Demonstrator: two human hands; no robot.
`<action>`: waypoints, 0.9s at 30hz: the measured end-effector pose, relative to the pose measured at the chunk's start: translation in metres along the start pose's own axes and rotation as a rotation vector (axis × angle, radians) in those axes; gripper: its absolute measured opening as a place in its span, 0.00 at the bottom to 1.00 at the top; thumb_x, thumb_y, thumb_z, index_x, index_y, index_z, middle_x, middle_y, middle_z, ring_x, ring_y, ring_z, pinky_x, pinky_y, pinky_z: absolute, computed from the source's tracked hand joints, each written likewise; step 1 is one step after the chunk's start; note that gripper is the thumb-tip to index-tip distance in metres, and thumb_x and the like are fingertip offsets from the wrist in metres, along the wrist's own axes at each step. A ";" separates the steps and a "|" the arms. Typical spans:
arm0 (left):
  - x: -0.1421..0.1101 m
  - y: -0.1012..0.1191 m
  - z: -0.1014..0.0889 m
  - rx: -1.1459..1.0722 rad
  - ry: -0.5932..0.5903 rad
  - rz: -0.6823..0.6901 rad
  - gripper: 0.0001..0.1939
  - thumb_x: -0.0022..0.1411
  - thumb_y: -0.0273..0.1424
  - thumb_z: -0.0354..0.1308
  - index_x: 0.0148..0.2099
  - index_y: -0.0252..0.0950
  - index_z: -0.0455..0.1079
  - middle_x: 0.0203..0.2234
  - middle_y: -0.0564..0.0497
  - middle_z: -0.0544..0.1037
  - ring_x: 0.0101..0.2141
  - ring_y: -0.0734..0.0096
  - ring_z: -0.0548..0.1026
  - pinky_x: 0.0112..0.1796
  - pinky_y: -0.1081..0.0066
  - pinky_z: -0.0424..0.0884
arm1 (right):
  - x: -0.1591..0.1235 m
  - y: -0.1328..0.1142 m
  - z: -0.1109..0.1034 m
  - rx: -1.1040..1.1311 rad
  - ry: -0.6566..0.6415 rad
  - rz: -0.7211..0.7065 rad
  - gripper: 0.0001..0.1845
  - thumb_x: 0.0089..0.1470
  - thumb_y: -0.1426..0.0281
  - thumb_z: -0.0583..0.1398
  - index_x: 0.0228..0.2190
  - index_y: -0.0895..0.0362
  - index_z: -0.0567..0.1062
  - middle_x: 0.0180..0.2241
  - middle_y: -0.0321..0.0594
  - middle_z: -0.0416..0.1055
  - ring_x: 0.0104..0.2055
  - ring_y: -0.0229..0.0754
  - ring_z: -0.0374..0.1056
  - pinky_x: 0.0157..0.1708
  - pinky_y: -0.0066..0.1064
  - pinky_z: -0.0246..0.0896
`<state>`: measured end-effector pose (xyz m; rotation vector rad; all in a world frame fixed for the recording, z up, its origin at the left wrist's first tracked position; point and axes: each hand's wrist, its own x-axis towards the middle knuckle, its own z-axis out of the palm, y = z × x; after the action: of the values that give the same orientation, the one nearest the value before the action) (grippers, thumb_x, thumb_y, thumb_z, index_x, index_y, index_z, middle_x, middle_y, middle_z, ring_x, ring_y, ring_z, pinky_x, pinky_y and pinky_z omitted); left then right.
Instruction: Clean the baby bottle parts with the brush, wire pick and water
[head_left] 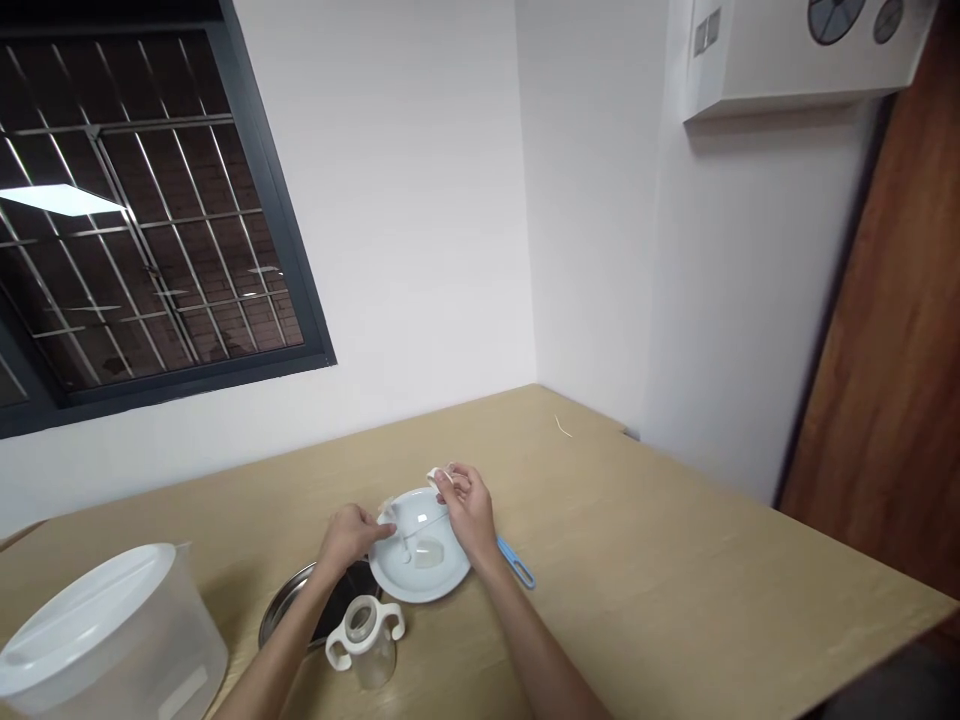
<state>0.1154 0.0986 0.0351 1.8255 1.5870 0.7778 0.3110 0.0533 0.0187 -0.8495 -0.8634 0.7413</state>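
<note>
My left hand (351, 537) is pinched at the left rim of a pale blue plate (390, 590), closed on a small translucent piece (387, 508) whose kind I cannot make out. Over the plate's far right rim, my right hand (468, 508) grips a white ring-like bottle part (433, 478), partly hidden by the fingers. On the plate lie a clear cap-like piece (429, 553) and a small white rounded part (406, 556). Nearer to me stands a baby bottle (375, 662), upright and without a lid, with two white handles.
A dark round metal tray (276, 612) lies partly under my left forearm. A big translucent container with a white lid (90, 610) stands at left. Beside my right wrist is a blue looped handle (517, 565). A thin pale strip (562, 428) lies near the table's far corner.
</note>
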 end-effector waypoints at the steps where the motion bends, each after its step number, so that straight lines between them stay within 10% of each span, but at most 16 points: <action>1: 0.000 -0.001 -0.003 0.025 0.012 0.021 0.22 0.38 0.44 0.69 0.14 0.35 0.62 0.10 0.56 0.60 0.18 0.72 0.62 0.23 0.71 0.55 | 0.000 0.001 0.000 0.000 -0.010 0.001 0.28 0.49 0.52 0.64 0.42 0.58 0.65 0.30 0.40 0.76 0.29 0.39 0.71 0.32 0.31 0.66; 13: -0.046 0.010 -0.055 -0.009 0.178 0.407 0.27 0.65 0.46 0.44 0.21 0.37 0.67 0.38 0.45 0.77 0.47 0.58 0.72 0.49 0.62 0.65 | -0.010 0.012 0.010 -0.012 -0.225 0.061 0.25 0.52 0.56 0.63 0.45 0.56 0.64 0.25 0.32 0.69 0.27 0.38 0.67 0.28 0.28 0.62; 16: -0.053 0.022 -0.046 0.119 0.098 0.443 0.18 0.60 0.47 0.55 0.43 0.39 0.72 0.45 0.46 0.76 0.44 0.58 0.73 0.47 0.60 0.68 | -0.015 0.010 0.011 -0.075 -0.264 0.006 0.26 0.50 0.61 0.65 0.47 0.55 0.63 0.35 0.37 0.72 0.34 0.39 0.69 0.33 0.29 0.63; 19: -0.049 0.026 -0.029 0.216 0.048 0.485 0.30 0.51 0.43 0.64 0.55 0.41 0.65 0.51 0.46 0.72 0.47 0.57 0.72 0.49 0.58 0.68 | -0.019 0.007 0.011 -0.245 -0.314 -0.069 0.28 0.48 0.68 0.65 0.50 0.55 0.62 0.42 0.42 0.72 0.41 0.42 0.69 0.37 0.31 0.64; 27: -0.030 0.032 -0.007 0.316 0.027 0.613 0.16 0.52 0.33 0.60 0.45 0.41 0.70 0.43 0.48 0.77 0.45 0.57 0.73 0.50 0.58 0.64 | -0.026 0.005 0.016 -0.343 -0.407 -0.148 0.30 0.46 0.74 0.62 0.51 0.55 0.61 0.46 0.44 0.71 0.45 0.43 0.70 0.41 0.33 0.66</action>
<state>0.1271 0.0653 0.0629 2.5982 1.2123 0.8414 0.2844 0.0390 0.0119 -0.9382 -1.4316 0.6549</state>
